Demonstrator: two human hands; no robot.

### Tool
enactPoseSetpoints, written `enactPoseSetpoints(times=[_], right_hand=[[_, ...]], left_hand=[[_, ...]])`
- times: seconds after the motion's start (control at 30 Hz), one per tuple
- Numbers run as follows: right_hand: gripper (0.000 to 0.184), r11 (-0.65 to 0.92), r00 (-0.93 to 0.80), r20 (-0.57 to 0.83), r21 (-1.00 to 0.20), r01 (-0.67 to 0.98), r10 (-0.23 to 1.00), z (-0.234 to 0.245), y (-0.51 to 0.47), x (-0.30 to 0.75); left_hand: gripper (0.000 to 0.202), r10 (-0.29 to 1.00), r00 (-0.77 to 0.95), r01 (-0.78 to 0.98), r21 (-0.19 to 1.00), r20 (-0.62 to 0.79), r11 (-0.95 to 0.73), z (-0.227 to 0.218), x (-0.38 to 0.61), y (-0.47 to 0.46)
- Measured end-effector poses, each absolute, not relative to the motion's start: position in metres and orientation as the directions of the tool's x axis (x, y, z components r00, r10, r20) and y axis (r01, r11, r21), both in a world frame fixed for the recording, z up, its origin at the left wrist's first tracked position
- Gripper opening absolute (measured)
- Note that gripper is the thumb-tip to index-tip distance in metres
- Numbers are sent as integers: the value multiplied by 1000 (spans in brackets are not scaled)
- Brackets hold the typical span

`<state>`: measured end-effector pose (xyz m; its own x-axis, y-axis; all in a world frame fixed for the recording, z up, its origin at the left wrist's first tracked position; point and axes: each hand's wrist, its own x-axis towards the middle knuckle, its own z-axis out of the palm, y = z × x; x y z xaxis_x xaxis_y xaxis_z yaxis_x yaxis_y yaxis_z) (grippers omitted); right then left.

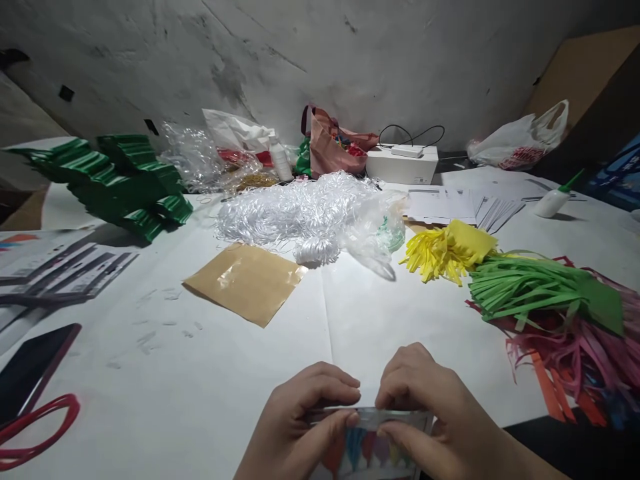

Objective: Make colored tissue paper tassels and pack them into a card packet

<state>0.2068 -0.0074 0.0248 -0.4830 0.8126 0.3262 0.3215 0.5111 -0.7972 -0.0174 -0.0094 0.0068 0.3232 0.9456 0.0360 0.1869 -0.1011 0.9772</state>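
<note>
My left hand [300, 417] and my right hand [430, 407] meet at the near edge of the white table [210, 373]. Both pinch the top edge of a clear plastic packet [373, 440] with coloured paper shapes inside. Thumbs sit under the edge and fingers curl over it. The lower part of the packet runs out of the picture.
A brown envelope [245, 280] lies mid-table, a heap of white shredded strips [300, 213] behind it. Fringed yellow paper [447, 250], green paper [530, 287] and pink paper [580, 353] lie right. Folded green paper [115, 177], a phone [33, 367], red bands [35, 420] lie left. A glue bottle [553, 200] sits far right.
</note>
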Motion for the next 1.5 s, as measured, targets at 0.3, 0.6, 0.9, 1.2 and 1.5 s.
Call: enactPoseSetpoints(times=[0.3,0.6,0.9,1.2,1.5], right_hand=[[23,623,-463,436,-666,411,772,19,-11,200],[35,667,-417,522,-557,494,744,10,-15,198],[42,696,-272,664,-535,479,697,-18,-23,212],[36,593,-212,554,-769,241,805,-32,-30,209],[46,394,-112,386,-918,57,916,-38,-29,205]], left_hand=[[9,943,332,178,979,32,-96,6,-17,-9],[8,946,322,177,979,37,-98,3,-18,-8],[3,988,152,149,989,1,-24,6,-17,-10],[11,968,225,134,981,106,-139,-2,-23,-18],[4,978,147,127,977,151,-170,-2,-20,-22]])
